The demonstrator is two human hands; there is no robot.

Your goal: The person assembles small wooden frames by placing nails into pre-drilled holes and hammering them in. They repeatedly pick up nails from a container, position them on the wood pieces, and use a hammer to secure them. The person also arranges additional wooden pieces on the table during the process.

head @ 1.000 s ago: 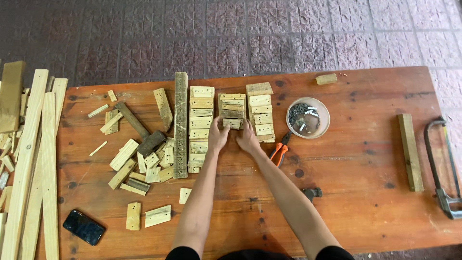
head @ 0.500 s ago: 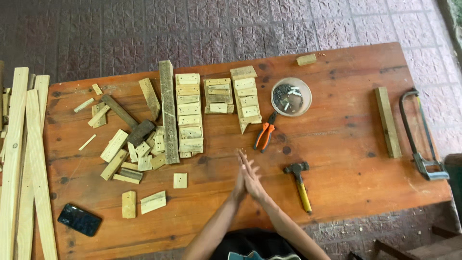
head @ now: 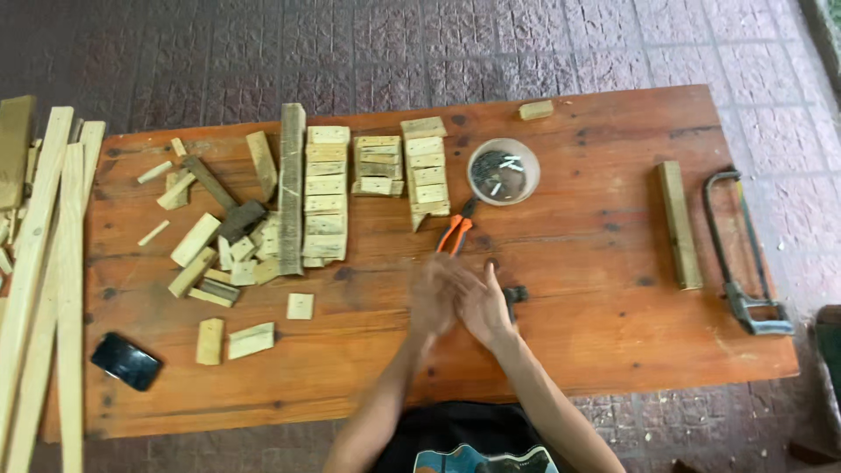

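Both hands (head: 460, 302) pressed together; pliers (head: 455, 235), hammer (head: 515, 293) beside.

Orange-handled pliers (head: 455, 235), black phone (head: 125, 361), reddish-brown table (head: 613, 289)

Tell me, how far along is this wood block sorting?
Three columns of wood blocks lie lined up beside a long plank. Both hands, left hand and right hand, meet blurred above the table, holding nothing. A loose scrap pile remains unsorted.
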